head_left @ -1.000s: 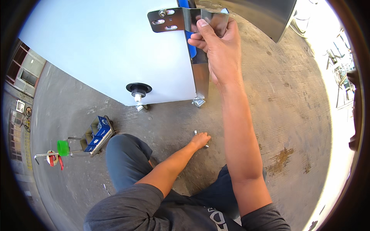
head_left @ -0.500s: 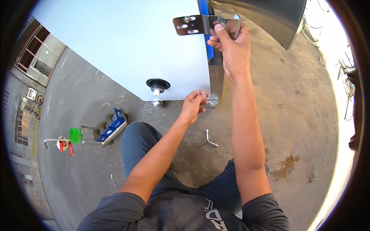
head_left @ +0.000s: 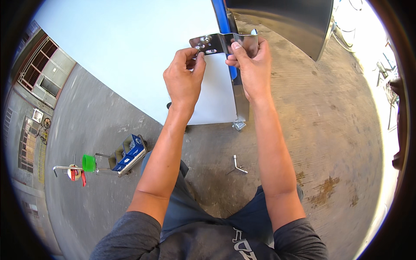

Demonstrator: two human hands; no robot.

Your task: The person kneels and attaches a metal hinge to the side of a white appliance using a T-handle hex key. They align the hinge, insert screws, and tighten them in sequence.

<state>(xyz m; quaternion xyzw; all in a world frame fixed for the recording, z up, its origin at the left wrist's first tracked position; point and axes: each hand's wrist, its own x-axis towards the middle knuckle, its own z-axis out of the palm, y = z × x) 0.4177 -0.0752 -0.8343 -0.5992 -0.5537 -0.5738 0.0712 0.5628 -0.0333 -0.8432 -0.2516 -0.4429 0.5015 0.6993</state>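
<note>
A shiny bent metal bracket (head_left: pixel 217 47) with slotted holes lies against the edge of a large white panel (head_left: pixel 143 56). My right hand (head_left: pixel 253 71) grips its outer end, thumb on the front face. One bolt (head_left: pixel 207 39) sits in an upper slot. My left hand (head_left: pixel 184 80) is at the bracket's left end, thumb and forefinger pinching a small bolt (head_left: pixel 198 47) by another slot. How far this bolt sits in the slot cannot be made out. Behind the bracket runs a blue strip (head_left: pixel 221 17) along the panel's edge.
A T-shaped socket wrench (head_left: pixel 236 164) lies on the concrete floor between my legs. To the left stands a small cart with blue bins (head_left: pixel 130 151) of hardware, a green container (head_left: pixel 89 163) and red-handled pliers (head_left: pixel 83 178). A dark panel (head_left: pixel 290 21) stands at the upper right.
My left hand has risen from the panel's lower edge to the bracket's slots, bringing the small bolt. My right hand and the bracket now appear slightly lower and further left.
</note>
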